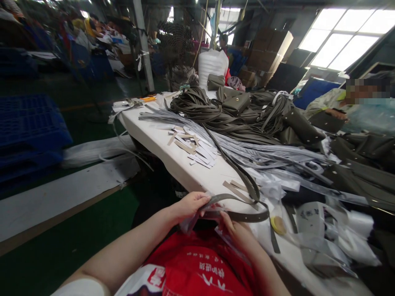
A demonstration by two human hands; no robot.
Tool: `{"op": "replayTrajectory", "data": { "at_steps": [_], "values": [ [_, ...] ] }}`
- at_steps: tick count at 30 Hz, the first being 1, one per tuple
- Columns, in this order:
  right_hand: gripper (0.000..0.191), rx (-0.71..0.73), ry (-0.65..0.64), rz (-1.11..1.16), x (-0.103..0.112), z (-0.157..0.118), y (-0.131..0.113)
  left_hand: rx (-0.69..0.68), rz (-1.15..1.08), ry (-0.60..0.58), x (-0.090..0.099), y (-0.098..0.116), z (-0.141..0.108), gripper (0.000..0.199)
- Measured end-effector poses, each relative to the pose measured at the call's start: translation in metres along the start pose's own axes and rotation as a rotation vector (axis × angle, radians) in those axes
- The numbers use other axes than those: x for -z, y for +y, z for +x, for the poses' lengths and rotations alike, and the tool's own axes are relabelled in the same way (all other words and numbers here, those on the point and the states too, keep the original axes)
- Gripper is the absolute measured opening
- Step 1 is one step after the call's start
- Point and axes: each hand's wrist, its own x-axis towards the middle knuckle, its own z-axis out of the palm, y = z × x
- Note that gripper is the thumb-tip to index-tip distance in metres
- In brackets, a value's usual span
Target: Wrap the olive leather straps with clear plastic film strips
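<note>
Close to my body, my left hand (196,203) pinches a dark olive strap (226,198) together with some clear plastic film (189,225). The strap loops out to the right over the table edge, and small holes show along its lower run (247,216). My right hand (228,225) is closed around the near part of the strap and more of the clear film; its fingertips are partly hidden. From the loop, a length of strap runs up the table toward a large heap of olive straps (200,105).
On the white table (148,137) lie paper and card strips (193,146), plastic-sleeved straps (253,150), a yellow tape roll (278,225) and clear bags (327,230). Olive bags (236,102) are piled behind. Across the table, a co-worker's hand (337,114) holds an olive piece. Blue pallets (31,131) stand left.
</note>
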Motion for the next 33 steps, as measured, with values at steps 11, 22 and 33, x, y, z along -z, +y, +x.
{"op": "replayTrajectory", "data": {
  "at_steps": [11,22,33],
  "values": [
    [0.03,0.037,-0.365,0.152,0.049,-0.002,-0.049,-0.08,0.374,-0.072,0.015,0.035,0.015,0.051],
    [0.036,-0.038,0.013,-0.162,0.019,0.025,-0.028,-0.098,0.339,-0.084,-0.018,0.008,-0.004,0.06],
    [0.03,-0.217,0.17,0.648,-0.007,0.033,-0.014,-0.042,0.204,-0.055,-0.026,0.012,-0.014,0.059]
  ]
}}
